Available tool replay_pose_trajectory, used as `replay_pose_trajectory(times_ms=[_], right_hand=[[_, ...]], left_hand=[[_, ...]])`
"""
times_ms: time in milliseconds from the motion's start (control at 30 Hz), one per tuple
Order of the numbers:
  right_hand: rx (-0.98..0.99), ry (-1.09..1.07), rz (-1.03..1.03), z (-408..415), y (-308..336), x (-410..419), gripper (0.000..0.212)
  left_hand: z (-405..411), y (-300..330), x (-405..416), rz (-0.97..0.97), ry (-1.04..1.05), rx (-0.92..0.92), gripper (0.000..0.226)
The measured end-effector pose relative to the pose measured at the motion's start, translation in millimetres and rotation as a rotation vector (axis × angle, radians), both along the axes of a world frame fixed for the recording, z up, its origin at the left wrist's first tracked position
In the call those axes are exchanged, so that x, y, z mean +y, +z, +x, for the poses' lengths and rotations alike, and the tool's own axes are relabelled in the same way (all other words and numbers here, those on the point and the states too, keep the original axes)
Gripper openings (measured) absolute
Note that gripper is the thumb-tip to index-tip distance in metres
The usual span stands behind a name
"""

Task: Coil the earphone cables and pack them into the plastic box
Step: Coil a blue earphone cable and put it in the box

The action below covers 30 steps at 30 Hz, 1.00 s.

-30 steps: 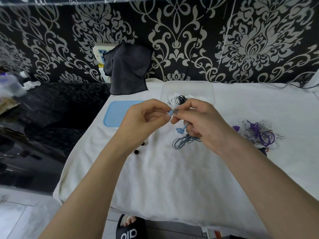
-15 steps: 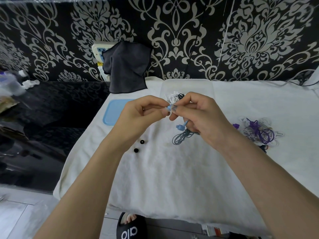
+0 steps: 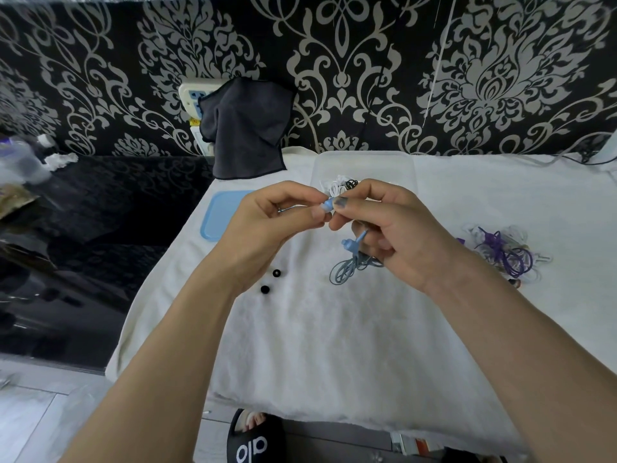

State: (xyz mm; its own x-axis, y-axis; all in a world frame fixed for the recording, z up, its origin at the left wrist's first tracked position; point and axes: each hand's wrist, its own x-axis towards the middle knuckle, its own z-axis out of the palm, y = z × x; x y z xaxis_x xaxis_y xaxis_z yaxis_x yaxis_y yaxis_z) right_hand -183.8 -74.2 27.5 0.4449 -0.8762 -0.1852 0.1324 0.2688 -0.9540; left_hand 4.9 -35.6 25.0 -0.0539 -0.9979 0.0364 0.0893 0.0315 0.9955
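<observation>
Pinching blue earbud (image 3: 328,205) at frame centre: left hand (image 3: 267,228) and right hand (image 3: 394,232) fingers unchanged since 1 s ago. Second bud (image 3: 349,243) hangs below; blue cable coil (image 3: 347,270) still on worktop (image 3: 334,345). Plastic box (image 3: 364,165) at 12 o'clock, purple tangle (image 3: 504,253) at 3, black eartips (image 3: 270,281) at 8.

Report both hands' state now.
Left hand: closed, pinching the blue earbud.
Right hand: closed, pinching the same earbud; its cable hangs below.
</observation>
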Motion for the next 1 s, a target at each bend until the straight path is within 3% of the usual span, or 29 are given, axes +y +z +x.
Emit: replay_pose_trajectory(times_ms=[433, 633, 1000], right_hand=[[-0.041, -0.050, -0.007, 3.5, 2.7, 6.3, 0.007], [0.000, -0.059, -0.059, 2.3, 2.3, 5.9, 0.019], [-0.028, -0.085, -0.068, 4.9, 3.9, 7.0, 0.009]], left_hand=[[-4.0, 9.6, 5.7, -0.170, 0.076, -0.172, 0.013], [-3.9, 9.1, 5.8, -0.158, 0.081, -0.172, 0.011], [-6.0, 8.4, 4.3, -0.151, 0.105, -0.149, 0.012]])
